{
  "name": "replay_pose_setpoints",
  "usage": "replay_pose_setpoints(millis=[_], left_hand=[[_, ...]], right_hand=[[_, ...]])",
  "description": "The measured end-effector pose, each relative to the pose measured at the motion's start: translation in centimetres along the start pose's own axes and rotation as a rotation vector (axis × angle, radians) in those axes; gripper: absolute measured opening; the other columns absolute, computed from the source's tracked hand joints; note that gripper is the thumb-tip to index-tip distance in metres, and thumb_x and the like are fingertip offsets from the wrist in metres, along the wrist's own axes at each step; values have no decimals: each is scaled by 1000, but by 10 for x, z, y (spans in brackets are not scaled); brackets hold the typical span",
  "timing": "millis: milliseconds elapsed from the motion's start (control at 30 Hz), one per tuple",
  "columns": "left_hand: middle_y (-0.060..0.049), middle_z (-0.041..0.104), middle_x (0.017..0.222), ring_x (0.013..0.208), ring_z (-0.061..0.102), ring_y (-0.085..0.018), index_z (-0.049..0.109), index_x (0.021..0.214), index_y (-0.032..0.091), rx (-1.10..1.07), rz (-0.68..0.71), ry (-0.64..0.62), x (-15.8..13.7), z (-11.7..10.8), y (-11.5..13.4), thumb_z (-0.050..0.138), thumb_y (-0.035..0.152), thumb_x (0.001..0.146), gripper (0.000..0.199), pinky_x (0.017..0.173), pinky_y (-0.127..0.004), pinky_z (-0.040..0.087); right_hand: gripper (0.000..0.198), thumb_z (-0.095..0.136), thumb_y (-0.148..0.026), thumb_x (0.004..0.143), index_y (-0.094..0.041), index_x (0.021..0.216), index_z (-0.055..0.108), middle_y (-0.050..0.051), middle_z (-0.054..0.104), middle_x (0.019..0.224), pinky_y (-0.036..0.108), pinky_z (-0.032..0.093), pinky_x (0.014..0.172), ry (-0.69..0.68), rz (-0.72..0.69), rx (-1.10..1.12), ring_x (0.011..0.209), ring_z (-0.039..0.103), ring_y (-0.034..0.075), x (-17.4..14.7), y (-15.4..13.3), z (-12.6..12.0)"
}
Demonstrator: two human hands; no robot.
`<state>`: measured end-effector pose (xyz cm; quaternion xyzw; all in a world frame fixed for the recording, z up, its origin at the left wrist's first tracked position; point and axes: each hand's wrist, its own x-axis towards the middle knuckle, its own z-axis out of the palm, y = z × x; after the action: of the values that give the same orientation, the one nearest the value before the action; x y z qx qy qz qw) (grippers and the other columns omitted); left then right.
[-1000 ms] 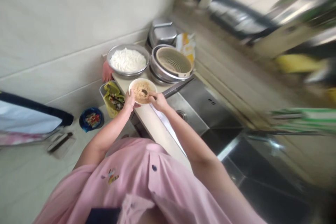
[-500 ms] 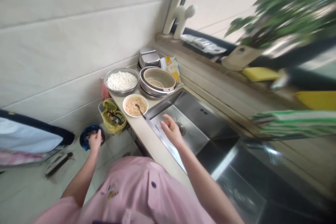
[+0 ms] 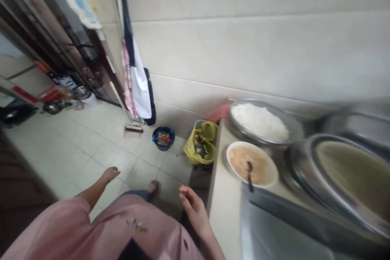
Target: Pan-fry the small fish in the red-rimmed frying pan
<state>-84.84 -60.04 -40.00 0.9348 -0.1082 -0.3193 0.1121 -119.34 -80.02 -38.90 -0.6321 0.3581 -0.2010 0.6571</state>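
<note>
My left hand (image 3: 111, 174) hangs over the tiled floor at the left, fingers loosely curled and a little apart, with nothing in it. Beside the counter's front edge, my right hand (image 3: 192, 205) has its fingers half bent and apart, and I see nothing held in it. Nearest to the right hand is a white bowl (image 3: 233, 165) on the counter (image 3: 224, 195), holding a pinkish-beige mixture with a dark spoon (image 3: 250, 174) in it. Behind the bowl stands a round metal pan (image 3: 292, 126) of white strips or noodles.
A bin with a yellow bag (image 3: 190, 150) hangs at the counter's end. On the floor are a blue-lined bin (image 3: 157, 140) and a dustpan (image 3: 133, 131). Aprons (image 3: 140, 89) hang by the wall. Metal bowls (image 3: 310, 162) and a sink (image 3: 274, 227) lie to the right.
My view has swung left, bringing in the floor and doorway. My right hand has moved from over the sink to beside the counter. The left hand no longer overlaps the blue-lined bin.
</note>
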Motion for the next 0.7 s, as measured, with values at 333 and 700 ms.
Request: replay_pose_setpoints(millis=[333,700], left_hand=[[-5,70,65,74,74,-30,69,89,24,-97,410,-193,58,13,14,73,58,61,44,64,-38,59],[-9,75,103,92,72,-27,71,117,23,-229,1484,-579,-110,41,400,70,48,80,44,82,-40,61]], right_hand=[[57,69,-68,76,-18,105,63,-1,57,72,24,31,52,327,155,128,56,43,9,-28,-38,-20],[52,70,-64,75,-17,98,64,-2,54,69,25,25,52,780,170,345,54,34,7,-128,-22,-48]])
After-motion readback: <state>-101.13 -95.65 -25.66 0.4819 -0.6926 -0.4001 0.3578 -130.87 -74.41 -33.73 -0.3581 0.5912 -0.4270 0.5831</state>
